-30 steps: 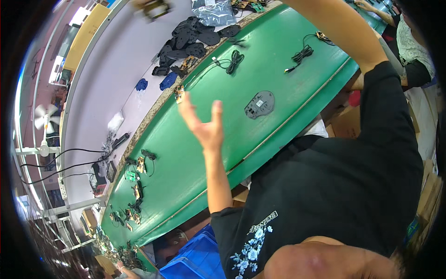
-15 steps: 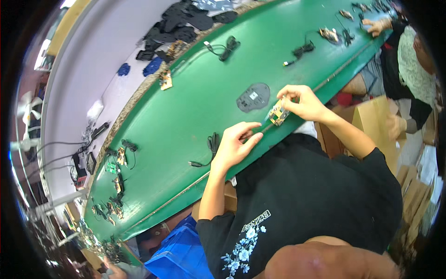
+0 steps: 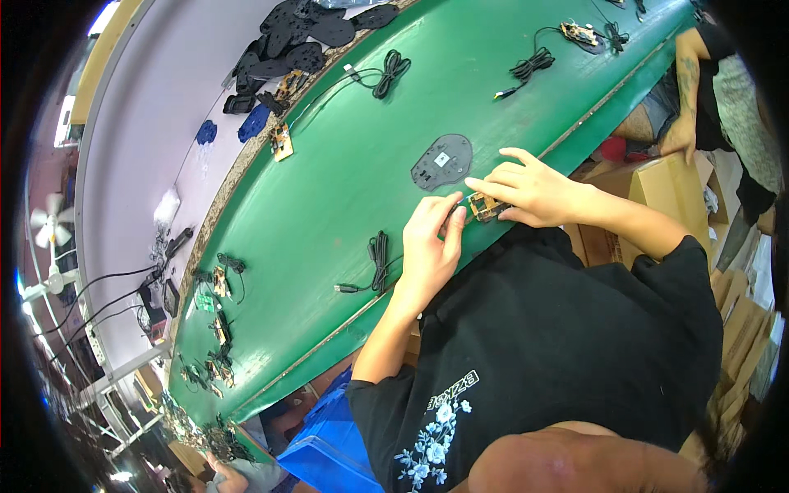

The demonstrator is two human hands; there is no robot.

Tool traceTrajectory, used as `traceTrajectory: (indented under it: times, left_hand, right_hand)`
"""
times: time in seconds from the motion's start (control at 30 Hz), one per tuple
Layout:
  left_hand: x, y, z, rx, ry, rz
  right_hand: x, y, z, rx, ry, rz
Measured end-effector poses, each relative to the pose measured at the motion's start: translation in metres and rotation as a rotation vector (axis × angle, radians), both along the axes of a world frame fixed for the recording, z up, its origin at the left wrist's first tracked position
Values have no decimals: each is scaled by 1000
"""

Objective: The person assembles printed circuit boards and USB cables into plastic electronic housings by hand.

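Pinched between both hands: one small circuit board (image 3: 486, 206), at the near edge of the green desk (image 3: 345, 189). Right hand (image 3: 538, 191) closed over it, fingers spread flat; left hand (image 3: 431, 244) palm down, fingertips touching its left end. One dark oval baseplate (image 3: 442, 161) just beyond. One coiled black cable (image 3: 378, 261) left of the left hand, two more far off.

electronics assembly workshop. long green counter (image 3: 329, 205) carries circuit boards (image 3: 282, 141), coiled cables (image 3: 393, 67) and black plastic shells (image 3: 316, 33). cardboard boxes (image 3: 674, 189) beside it.
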State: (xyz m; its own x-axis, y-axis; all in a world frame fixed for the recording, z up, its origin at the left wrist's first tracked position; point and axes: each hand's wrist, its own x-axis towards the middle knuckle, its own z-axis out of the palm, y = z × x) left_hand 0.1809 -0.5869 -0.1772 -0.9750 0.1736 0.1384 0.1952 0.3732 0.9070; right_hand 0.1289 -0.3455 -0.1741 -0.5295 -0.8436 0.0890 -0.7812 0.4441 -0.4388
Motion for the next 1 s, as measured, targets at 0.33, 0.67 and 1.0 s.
traceTrajectory:
  times: [0.33, 0.67, 1.0]
  left_hand:
    - [-32, -33, -31, 54, 272, 280]
    - [-47, -38, -47, -174, 103, 222]
    - [-54, -36, -47, -288, 176, 159]
  right_hand:
    - [-41, -49, 49, -377, -562, 246]
    - [-121, -84, -57, -550, -359, -159]
    - [-122, -82, -63, -549, -274, -143]
